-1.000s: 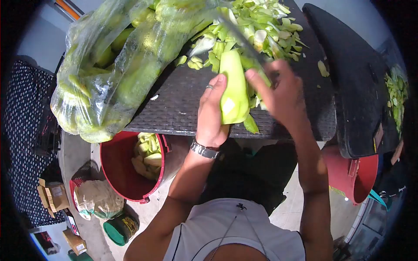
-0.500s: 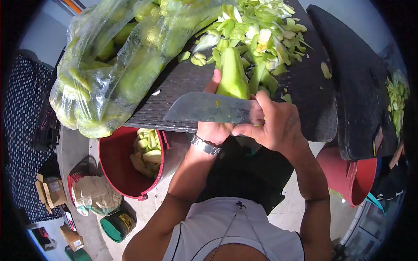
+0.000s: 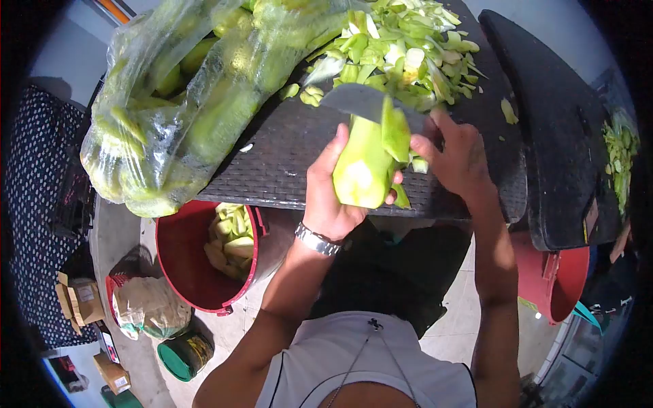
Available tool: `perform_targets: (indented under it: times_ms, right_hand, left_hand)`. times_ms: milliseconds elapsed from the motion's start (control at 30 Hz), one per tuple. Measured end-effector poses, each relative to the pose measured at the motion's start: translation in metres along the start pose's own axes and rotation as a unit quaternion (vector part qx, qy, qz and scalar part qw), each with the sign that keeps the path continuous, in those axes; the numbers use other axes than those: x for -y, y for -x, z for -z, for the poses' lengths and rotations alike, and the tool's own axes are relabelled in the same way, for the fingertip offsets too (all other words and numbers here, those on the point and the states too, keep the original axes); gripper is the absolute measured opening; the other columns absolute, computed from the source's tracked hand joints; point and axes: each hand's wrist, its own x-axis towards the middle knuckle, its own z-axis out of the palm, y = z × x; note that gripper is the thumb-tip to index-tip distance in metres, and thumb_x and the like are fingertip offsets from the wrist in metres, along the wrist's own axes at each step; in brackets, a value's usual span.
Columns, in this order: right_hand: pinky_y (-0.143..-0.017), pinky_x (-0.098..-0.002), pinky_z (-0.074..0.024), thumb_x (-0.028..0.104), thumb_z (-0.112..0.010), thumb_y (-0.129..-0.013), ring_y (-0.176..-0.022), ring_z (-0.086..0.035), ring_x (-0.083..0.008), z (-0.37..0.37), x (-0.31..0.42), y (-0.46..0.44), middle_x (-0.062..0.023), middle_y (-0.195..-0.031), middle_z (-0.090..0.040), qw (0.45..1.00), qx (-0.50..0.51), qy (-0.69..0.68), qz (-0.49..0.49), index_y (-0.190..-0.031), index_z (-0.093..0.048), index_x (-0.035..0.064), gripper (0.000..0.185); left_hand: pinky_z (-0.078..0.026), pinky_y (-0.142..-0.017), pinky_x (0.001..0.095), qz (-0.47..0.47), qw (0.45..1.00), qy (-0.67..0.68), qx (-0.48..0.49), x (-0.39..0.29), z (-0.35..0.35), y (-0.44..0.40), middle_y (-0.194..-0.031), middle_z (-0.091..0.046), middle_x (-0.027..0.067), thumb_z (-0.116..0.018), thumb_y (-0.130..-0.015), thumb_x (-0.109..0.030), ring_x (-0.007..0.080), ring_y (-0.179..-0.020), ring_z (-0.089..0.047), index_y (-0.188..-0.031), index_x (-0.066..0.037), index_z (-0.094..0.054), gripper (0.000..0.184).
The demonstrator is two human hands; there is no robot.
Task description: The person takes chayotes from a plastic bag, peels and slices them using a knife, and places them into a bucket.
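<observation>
My left hand (image 3: 333,194) is wrapped round a long, pale green, partly peeled fruit or vegetable (image 3: 362,173) whose exact kind I cannot tell. Its cut end faces me, just above the table's near edge. A broad-bladed knife (image 3: 357,100) lies across the far part of it, gripped in my right hand (image 3: 459,153); the handle is mostly hidden by the fingers. A wide green strip of peel (image 3: 394,129) stands up against the blade. Beyond the knife, a heap of green and whitish peelings (image 3: 401,51) covers part of the dark woven tabletop (image 3: 279,170).
A clear plastic bag (image 3: 170,129) of large green produce lies at the table's left. Below it stands a red bucket (image 3: 180,255) holding pale pieces. Another red bucket (image 3: 568,285) is at right, beside a black chair-like panel (image 3: 544,136). A sack (image 3: 149,306) sits on the floor.
The knife has moved away from me, from the near end to the far part of the green piece. The piece now tilts its cut end toward me, and a strip of peel stands off it.
</observation>
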Motion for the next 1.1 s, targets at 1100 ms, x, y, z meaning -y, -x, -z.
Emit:
perform_targets:
  times_ms: [1100]
  right_hand:
    - [-0.066,-0.0478,-0.0525,0.059,-0.071,-0.090,-0.070,-0.069,-0.0377,-0.003,-0.015,-0.034,-0.0158,-0.069,-0.065,0.999,-0.010,0.014,0.030,-0.084,-0.063,0.0022,0.057]
  left_hand:
    - [-0.057,-0.064,0.0472,0.012,0.997,0.064,0.031,-0.001,0.014,-0.012,-0.116,-0.068,0.0177,-0.044,-0.105,-0.059,0.0351,-0.087,-0.070,-0.136,-0.005,-0.056,0.064]
